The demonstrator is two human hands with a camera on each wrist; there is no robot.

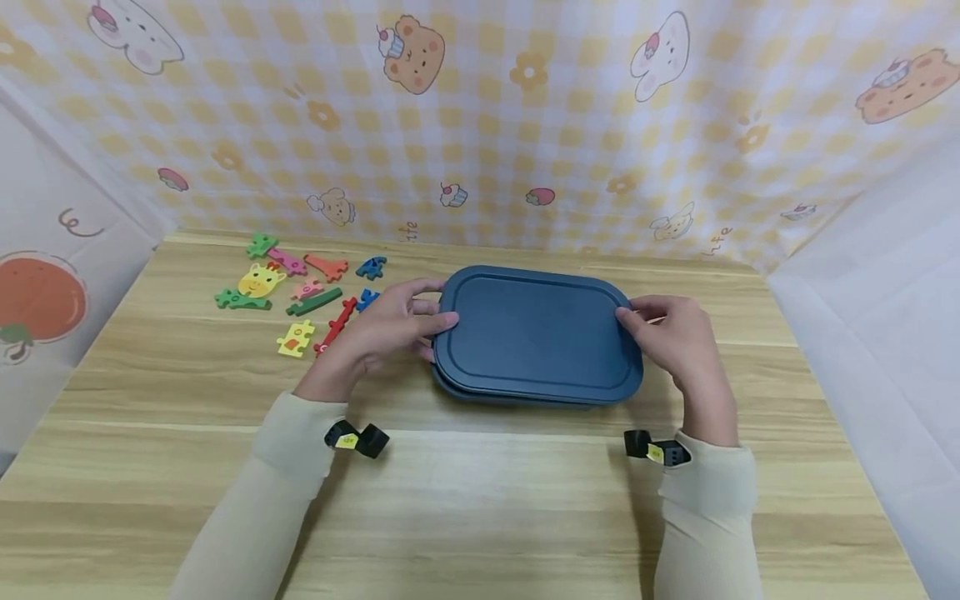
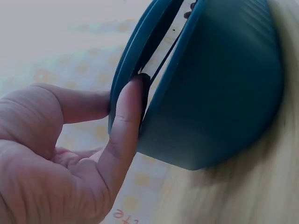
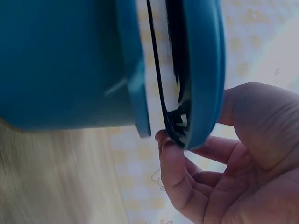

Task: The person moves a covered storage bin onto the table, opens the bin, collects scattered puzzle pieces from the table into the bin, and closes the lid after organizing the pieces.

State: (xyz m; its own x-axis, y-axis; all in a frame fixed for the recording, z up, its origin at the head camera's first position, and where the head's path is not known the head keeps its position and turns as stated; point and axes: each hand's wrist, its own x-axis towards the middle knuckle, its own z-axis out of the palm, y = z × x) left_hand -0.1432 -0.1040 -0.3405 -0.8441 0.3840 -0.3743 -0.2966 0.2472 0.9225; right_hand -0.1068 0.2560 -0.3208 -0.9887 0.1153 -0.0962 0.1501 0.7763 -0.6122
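A dark blue lid lies over a matching blue box on the table. Gaps show between lid and box in both wrist views, so the lid is raised off the rim. My left hand pinches the lid's left end, thumb on top and fingers beneath the edge. At the other end my right hand pinches the lid, thumb on top and fingertips curled under it. In the left wrist view the box wall stands on the wood. The inside of the box is hidden.
Several colourful puzzle pieces lie left of the box, among them a yellow giraffe head, a green bar and a yellow piece. A checked cloth hangs behind the wooden table.
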